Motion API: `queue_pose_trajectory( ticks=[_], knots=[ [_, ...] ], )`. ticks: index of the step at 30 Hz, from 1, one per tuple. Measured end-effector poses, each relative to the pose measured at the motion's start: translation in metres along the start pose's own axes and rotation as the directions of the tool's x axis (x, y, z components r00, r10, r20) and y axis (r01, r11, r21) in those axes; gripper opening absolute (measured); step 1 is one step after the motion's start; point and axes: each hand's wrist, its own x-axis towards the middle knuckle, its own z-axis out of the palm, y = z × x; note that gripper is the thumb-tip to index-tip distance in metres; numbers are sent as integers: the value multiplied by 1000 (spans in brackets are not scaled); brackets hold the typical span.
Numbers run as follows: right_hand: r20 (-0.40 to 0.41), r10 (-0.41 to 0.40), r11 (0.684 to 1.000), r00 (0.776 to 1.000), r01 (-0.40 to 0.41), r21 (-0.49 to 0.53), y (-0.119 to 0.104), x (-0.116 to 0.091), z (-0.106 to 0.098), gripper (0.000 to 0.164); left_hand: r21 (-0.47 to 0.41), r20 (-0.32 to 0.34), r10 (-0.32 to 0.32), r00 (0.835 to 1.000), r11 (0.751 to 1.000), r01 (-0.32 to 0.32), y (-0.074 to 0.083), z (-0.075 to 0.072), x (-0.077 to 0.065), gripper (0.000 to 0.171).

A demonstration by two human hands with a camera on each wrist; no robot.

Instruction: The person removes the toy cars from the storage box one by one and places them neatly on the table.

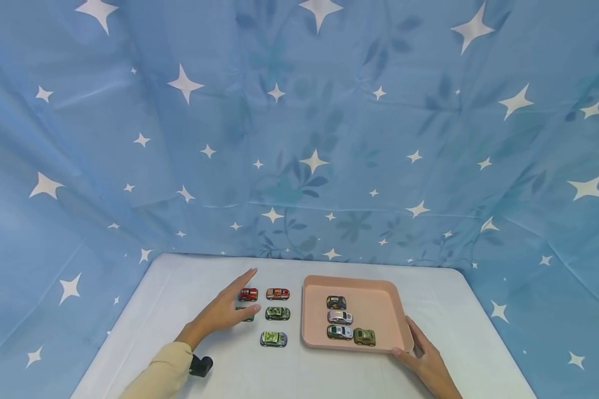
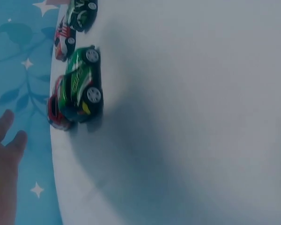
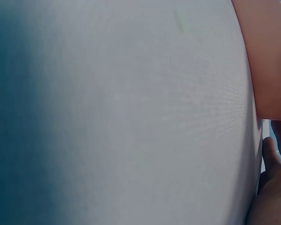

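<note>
My left hand (image 1: 223, 310) hovers over the left side of the table, thumb and fingers spread, holding nothing. Near its fingertips is a red toy car (image 1: 248, 295), and a green toy car (image 2: 79, 86) lies partly hidden under its thumb in the head view. To their right stand an orange-red toy car (image 1: 278, 294), a dark green patterned one (image 1: 277, 313) and a lime-green one (image 1: 273, 339). With thumb at the front rim and fingers along the right side, my right hand (image 1: 424, 357) holds the corner of a pink tray (image 1: 384, 302).
Inside the tray are a dark blue-and-yellow car (image 1: 336, 302), a white one (image 1: 340, 317), a silver-green one (image 1: 339, 332) and an olive one (image 1: 364, 336). A white cloth covers the table (image 1: 289, 377). Behind it hangs a blue star-patterned curtain (image 1: 349, 183).
</note>
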Motion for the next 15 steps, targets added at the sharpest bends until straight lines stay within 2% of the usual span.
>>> queue_pose_trajectory(
  ticks=[3,15],
  knots=[
    [5,9,1000,1000,-9,-5,0,0,0,98,-13,12,-2,1000,1000,2,6,3,4,89],
    [23,22,1000,999,-21,-17,-2,-1,-2,98,-56,37,73,997,996,-71,29,9,22,83]
  ],
)
